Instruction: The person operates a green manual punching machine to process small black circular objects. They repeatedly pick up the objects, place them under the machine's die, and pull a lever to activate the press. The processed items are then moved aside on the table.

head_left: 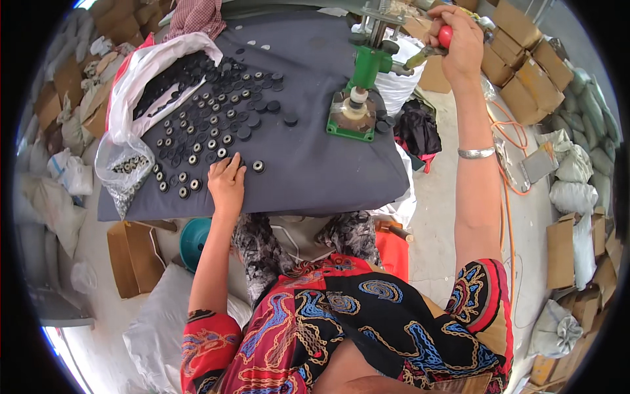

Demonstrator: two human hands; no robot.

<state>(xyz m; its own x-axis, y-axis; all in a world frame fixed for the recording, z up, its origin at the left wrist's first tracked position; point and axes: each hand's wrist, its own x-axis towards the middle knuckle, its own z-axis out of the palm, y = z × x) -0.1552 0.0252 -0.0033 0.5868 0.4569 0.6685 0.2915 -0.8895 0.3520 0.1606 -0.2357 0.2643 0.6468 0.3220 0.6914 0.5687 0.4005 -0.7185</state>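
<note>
My right hand (461, 43) is raised at the far right, its fingers wrapped round the red knob (445, 36) on the lever of a green hand press (371, 65). A pale round piece (358, 96) sits at the bottom of the press, over its green base. At the table's near side, my left hand (226, 184) lies with fingers stretched out among small black round parts, several with a metal ring in the middle. Its fingertips are close to a dark part, and I cannot tell whether they touch it. One ringed black part (258, 166) lies just right of this hand.
A white and red sack (121, 98) of black parts lies open at the table's left. Beside it is a clear bag (125, 164) of small metal pieces. Grey cloth (308, 171) covers the table. Cardboard boxes (535, 85) and an orange hose (505, 197) are at the right.
</note>
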